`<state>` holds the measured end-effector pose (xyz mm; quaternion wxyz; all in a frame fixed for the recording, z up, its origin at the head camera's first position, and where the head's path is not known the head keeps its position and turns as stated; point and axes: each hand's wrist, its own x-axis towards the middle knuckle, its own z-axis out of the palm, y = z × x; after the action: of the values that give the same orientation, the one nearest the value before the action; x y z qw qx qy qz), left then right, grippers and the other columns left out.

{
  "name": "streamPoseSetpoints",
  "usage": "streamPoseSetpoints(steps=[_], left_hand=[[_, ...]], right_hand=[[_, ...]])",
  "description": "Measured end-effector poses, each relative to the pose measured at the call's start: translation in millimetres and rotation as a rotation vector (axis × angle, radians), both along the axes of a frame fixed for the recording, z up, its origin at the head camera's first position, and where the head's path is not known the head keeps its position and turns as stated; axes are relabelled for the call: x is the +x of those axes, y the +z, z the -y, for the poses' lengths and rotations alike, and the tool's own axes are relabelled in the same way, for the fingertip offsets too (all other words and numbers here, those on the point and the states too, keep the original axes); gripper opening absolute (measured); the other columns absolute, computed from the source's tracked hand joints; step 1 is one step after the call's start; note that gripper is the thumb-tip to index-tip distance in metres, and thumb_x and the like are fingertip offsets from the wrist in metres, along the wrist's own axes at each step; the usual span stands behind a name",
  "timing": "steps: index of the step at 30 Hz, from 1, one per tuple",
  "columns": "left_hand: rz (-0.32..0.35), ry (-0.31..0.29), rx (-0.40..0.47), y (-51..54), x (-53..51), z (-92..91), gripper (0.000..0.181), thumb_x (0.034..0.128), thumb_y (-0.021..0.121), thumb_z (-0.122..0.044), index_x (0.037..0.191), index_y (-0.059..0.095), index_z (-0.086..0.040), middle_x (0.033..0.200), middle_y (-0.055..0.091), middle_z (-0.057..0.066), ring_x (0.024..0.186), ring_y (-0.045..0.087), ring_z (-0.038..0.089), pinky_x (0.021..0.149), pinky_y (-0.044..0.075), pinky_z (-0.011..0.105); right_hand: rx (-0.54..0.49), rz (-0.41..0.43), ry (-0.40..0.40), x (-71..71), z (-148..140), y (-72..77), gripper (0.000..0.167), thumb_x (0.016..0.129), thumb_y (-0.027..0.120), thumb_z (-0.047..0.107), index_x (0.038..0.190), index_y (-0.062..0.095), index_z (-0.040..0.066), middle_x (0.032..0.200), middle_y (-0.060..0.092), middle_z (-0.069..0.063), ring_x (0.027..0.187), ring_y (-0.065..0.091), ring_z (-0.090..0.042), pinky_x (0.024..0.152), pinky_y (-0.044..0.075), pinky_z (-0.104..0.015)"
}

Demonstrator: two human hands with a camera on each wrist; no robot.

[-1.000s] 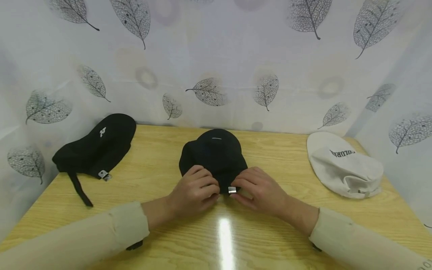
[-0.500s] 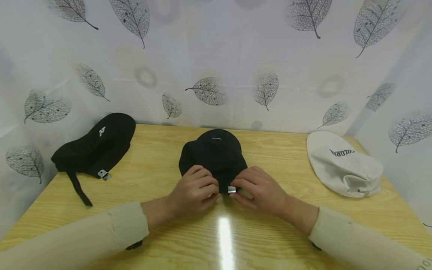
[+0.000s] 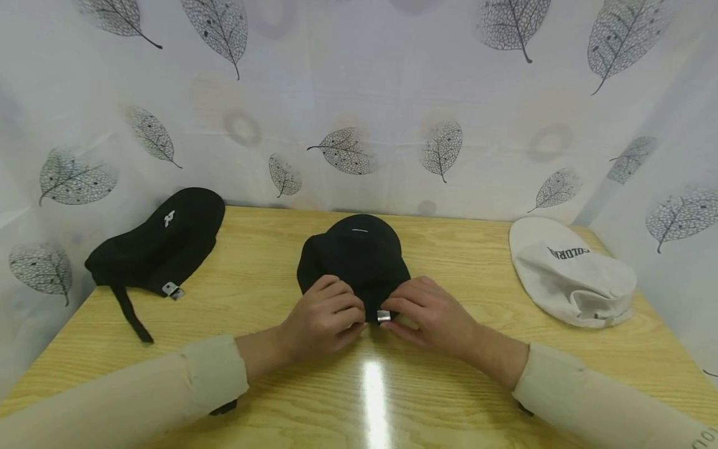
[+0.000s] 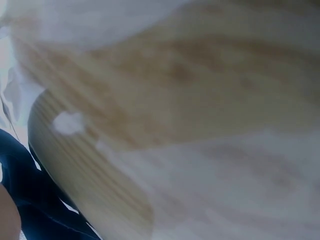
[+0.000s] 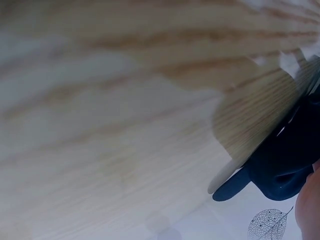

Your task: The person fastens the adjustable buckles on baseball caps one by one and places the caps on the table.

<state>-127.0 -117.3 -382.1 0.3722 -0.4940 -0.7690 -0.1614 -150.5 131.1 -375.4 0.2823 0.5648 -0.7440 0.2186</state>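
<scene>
In the head view a black cap (image 3: 359,262) lies at the middle of the table, its brim toward the back wall and its rear edge toward me. My left hand (image 3: 325,317) grips the left part of that rear edge with curled fingers. On the other side my right hand (image 3: 434,317) pinches the strap end, where a small silver buckle (image 3: 384,316) shows at the fingertips. The strap itself is mostly hidden by the fingers. Both wrist views are blurred; dark cap fabric (image 5: 290,150) appears at the right edge of the right one.
A second black cap (image 3: 162,243) with a loose hanging strap (image 3: 131,313) lies at the left. At the right lies a white cap (image 3: 572,274) with dark lettering. The wooden table (image 3: 449,399) meets a leaf-patterned cloth (image 3: 381,81) at its back.
The silver buckle has shifted very slightly to the left. Both hands keep their hold and the caps stay where they were.
</scene>
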Motion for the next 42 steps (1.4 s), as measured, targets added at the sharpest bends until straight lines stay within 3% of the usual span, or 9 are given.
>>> streamPoseSetpoints(steps=[17, 42], left_hand=[[-0.022, 0.008, -0.001, -1.2, -1.1, -4.3, 0.011, 0.0750, 0.083, -0.014, 0.078, 0.072, -0.015, 0.082, 0.070, -0.004, 0.080, 0.060, 0.015, 0.081, 0.047, 0.032], [0.004, 0.015, 0.001, -0.7, 0.6, -8.9, 0.007, 0.0786, 0.079, -0.013, 0.077, 0.073, -0.015, 0.083, 0.071, -0.004, 0.081, 0.061, 0.015, 0.082, 0.047, 0.032]], right_hand=[[-0.006, -0.024, 0.006, -0.8, 0.6, -1.9, 0.023, 0.095, 0.068, 0.032, 0.100, 0.072, 0.011, 0.094, 0.067, 0.002, 0.086, 0.062, -0.014, 0.077, 0.049, -0.032], [0.021, -0.014, -0.010, 0.2, 0.6, -2.6, 0.021, 0.093, 0.070, 0.032, 0.097, 0.072, 0.011, 0.094, 0.067, 0.002, 0.086, 0.062, -0.014, 0.077, 0.049, -0.031]])
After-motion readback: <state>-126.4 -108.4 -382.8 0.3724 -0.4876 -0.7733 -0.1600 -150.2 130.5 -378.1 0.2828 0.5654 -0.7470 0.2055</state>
